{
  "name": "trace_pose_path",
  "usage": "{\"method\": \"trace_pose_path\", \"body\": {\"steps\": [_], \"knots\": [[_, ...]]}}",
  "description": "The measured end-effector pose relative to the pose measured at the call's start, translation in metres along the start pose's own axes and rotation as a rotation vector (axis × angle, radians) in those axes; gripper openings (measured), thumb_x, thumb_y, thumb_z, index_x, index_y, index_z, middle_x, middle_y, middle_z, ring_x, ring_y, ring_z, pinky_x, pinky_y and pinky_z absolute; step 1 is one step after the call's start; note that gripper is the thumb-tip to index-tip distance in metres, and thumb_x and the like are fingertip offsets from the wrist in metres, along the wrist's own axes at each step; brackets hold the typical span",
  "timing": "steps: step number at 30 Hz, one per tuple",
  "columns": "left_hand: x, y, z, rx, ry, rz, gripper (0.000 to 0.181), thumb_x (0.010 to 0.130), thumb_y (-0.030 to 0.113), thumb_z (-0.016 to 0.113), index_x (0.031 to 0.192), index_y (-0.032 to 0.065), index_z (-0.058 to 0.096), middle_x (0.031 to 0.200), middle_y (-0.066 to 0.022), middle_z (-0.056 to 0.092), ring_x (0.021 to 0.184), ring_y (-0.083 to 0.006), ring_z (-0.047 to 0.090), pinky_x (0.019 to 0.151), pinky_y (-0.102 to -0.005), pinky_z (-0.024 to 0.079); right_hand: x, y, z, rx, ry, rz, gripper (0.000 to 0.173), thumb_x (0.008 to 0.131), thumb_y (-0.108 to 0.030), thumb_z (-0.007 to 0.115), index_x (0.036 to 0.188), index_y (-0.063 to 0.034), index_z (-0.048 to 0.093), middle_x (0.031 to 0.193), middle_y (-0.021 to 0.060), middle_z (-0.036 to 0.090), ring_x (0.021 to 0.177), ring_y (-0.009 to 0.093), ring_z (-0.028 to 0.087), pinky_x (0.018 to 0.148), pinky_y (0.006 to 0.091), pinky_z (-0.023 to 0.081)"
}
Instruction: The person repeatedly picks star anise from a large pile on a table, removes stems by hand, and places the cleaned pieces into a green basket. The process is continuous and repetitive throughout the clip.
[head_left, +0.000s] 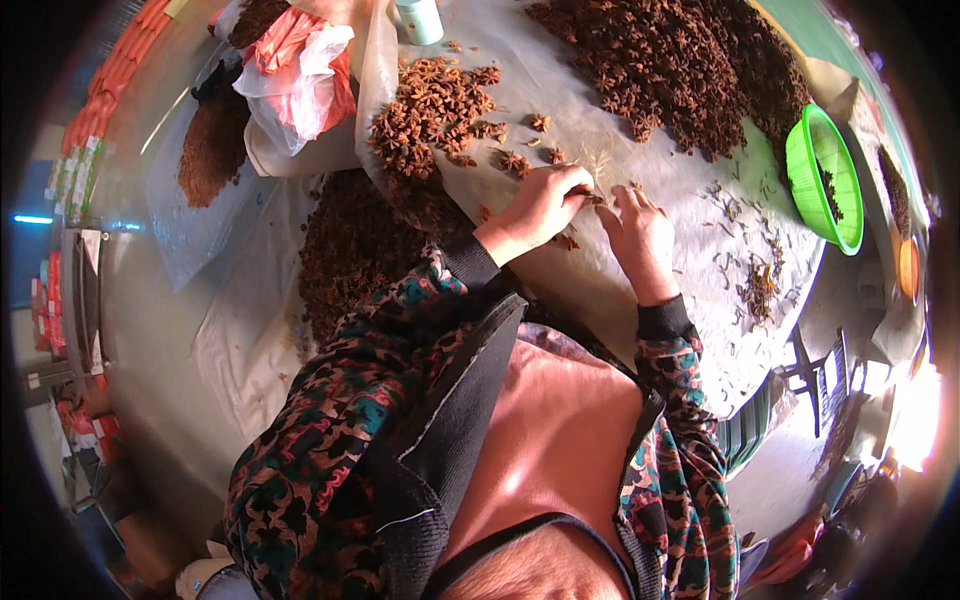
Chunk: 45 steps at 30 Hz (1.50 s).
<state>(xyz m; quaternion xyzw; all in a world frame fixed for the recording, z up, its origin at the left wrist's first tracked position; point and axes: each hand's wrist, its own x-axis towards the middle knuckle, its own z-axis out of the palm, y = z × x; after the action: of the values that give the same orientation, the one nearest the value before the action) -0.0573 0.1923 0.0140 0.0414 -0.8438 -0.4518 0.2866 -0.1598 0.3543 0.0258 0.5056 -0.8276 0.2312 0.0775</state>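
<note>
My left hand (541, 204) reaches over the sheet-covered work surface (577, 277), its thumb and fingertips pinched on a small brown piece of star anise (592, 199). Close on its right is my right hand (641, 236), fingers bent, thumb near the same piece; whether it also grips the piece cannot be told. A few loose star anise pods (515, 163) lie just beyond my left hand. Past them sits a small pile of lighter star anise (431, 105). A large dark heap of star anise (652, 60) spreads at the upper right.
A green plastic basket (799, 176) stands at the right edge. Dark stems and scraps (761, 289) are scattered right of my hands. A pale green cup (420, 21) stands at the top. Red and white plastic bags (300, 75) are at the upper left. More star anise (360, 247) lies lower, beside my left sleeve.
</note>
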Motion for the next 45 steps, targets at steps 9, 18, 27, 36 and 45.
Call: {"method": "trace_pose_path", "body": {"steps": [9,18,27,36,45], "knots": [[-0.010,-0.004,-0.014,-0.196,0.011,-0.134,0.016,0.085,-0.009,0.070,0.099,-0.0010,0.068,0.093,-0.0092,0.073,0.085,-0.0152,0.071,0.075,-0.0295,0.057,0.023,-0.009,0.003,0.398,-0.082,0.050,0.017,0.091,-0.020,0.073,0.098,-0.0054,0.068,0.079,0.0139,0.069,0.069,0.031,0.068,0.065,0.0397,0.054],[-0.010,-0.008,-0.041,-0.236,-0.011,-0.184,0.016,0.083,-0.008,0.069,0.097,-0.0004,0.067,0.090,-0.0101,0.071,0.082,-0.0163,0.070,0.071,-0.0295,0.055,0.036,-0.023,0.012,0.687,-0.186,0.162,0.018,0.087,-0.015,0.077,0.095,-0.0018,0.066,0.075,0.0093,0.069,0.067,0.020,0.067,0.063,0.0331,0.053],[-0.020,-0.038,-0.080,0.244,0.098,-0.240,0.012,0.081,-0.002,0.062,0.092,0.0043,0.062,0.088,-0.0114,0.063,0.084,-0.0319,0.065,0.083,-0.0431,0.050,0.051,-0.070,-0.023,1.137,-0.528,-0.090,0.009,0.091,-0.006,0.068,0.085,0.0003,0.066,0.069,0.0073,0.059,0.057,0.017,0.055,0.058,0.0329,0.047],[0.000,-0.070,-0.119,0.991,0.005,-0.252,0.027,0.084,0.019,0.075,0.101,0.0047,0.059,0.107,-0.0136,0.057,0.106,-0.0346,0.053,0.087,-0.0490,0.043,0.059,0.003,0.012,0.323,0.062,0.119,0.018,0.092,-0.017,0.073,0.104,-0.0040,0.070,0.092,0.0121,0.070,0.074,0.027,0.071,0.063,0.0345,0.056],[-0.006,-0.087,-0.114,0.631,0.187,-0.050,0.027,0.082,-0.002,0.067,0.108,0.0063,0.063,0.102,-0.0128,0.067,0.099,-0.0342,0.064,0.088,-0.0464,0.049,0.136,-0.063,0.093,0.528,0.023,-0.218,0.020,0.089,-0.013,0.066,0.107,-0.0085,0.071,0.098,0.0150,0.068,0.090,0.037,0.067,0.080,0.0465,0.055]]}}
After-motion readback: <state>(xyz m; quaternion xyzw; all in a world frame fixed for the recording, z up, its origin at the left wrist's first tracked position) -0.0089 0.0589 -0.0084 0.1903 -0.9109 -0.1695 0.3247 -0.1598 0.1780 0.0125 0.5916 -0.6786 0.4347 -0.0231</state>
